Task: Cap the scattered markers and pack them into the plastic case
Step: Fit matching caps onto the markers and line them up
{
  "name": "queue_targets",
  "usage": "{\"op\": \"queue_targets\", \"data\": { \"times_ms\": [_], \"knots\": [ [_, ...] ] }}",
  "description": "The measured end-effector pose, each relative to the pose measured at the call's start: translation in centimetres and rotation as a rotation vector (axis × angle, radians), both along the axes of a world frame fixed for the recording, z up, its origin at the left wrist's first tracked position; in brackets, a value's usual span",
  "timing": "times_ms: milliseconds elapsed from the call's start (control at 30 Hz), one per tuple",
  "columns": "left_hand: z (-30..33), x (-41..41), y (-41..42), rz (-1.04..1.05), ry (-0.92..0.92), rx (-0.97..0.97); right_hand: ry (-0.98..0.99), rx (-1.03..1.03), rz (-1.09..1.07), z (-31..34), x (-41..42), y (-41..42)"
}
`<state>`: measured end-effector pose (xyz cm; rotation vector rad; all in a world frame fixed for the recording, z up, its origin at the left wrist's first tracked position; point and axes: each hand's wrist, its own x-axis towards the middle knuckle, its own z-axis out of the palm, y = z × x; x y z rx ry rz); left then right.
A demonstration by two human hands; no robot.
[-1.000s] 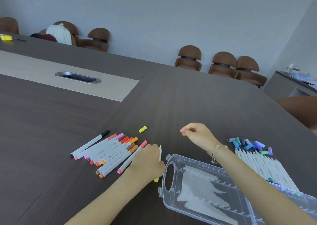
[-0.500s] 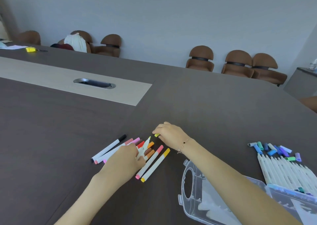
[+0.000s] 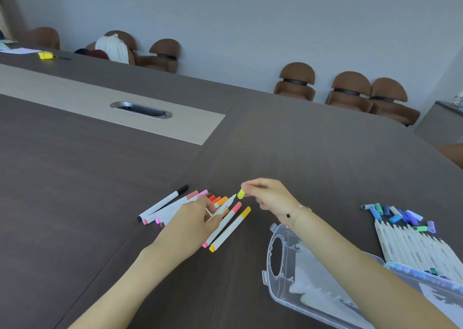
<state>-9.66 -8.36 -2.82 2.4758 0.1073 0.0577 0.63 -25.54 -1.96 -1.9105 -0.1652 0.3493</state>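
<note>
Table (image 3: pixel 313 138): dark wood grain, it fills most of what I see; a pale strip with a metal slot (image 3: pixel 141 110) runs across at 10 o'clock.
Chairs (image 3: pixel 295 81): brown, lined along the grey wall past the far edge, from 11 to 2 o'clock; one at 11 carries a white bundle (image 3: pixel 112 48).
Plastic case (image 3: pixel 325 288): clear, lying open at 5 o'clock under my right forearm, its handle hole turned toward the middle of the table.
Uncapped markers (image 3: pixel 416 248): a row of white barrels at 4 o'clock, their near ends lying over the case's far edge.
Capped markers (image 3: pixel 172 204): a fanned bunch at 7 o'clock, partly hidden under my left hand; black, pink, red and orange caps point toward 1 o'clock.
Two loose markers: a pink one (image 3: pixel 225 222) and an orange-yellow one (image 3: pixel 231 228) lie side by side just at 3 o'clock of my left hand.
Left hand (image 3: pixel 193 224): my fingers are curled round a white marker (image 3: pixel 224 206), its bare tip aimed at 1 o'clock.
Right hand (image 3: pixel 269 197): I pinch a yellow cap (image 3: pixel 241 194) between thumb and fingertips, held just off the marker's tip, not touching it.
Loose caps (image 3: pixel 398 216): a small heap of blue, teal and purple ones at 3 o'clock, just beyond the white barrels.
Bracelet (image 3: pixel 297 212): a thin chain on my right wrist.
Yellow object (image 3: pixel 45 55): small, at the far 10 o'clock corner; I cannot tell what it is.
</note>
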Motion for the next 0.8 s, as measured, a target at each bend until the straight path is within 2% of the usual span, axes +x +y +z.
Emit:
{"op": "queue_targets", "data": {
  "times_ms": [100, 367, 533, 633, 700, 800],
  "knots": [
    [-0.2, -0.1, -0.2, -0.008, -0.005, -0.006, 0.042, 0.054, -0.054, 0.0, -0.1, 0.3],
    [-0.4, 0.1, -0.7, 0.003, -0.030, 0.003, 0.048, -0.017, 0.016, -0.2, -0.9, 0.4],
    [-0.7, 0.3, -2.0, 0.061, -0.140, 0.041, -0.025, 0.014, -0.138, -1.3, -0.9, 1.3],
    [-0.7, 0.6, -2.2, 0.115, -0.167, 0.051, -0.004, 0.064, -0.188, -1.4, -0.9, 1.8],
    [-0.7, 0.5, -2.3, 0.106, -0.159, 0.100, -0.003, 0.034, -0.188, -1.7, -0.8, 1.9],
    [-0.6, 0.3, -2.6, 0.099, -0.137, 0.075, -0.050, -0.051, -0.179, -2.2, -0.8, 1.8]
  ]
}}
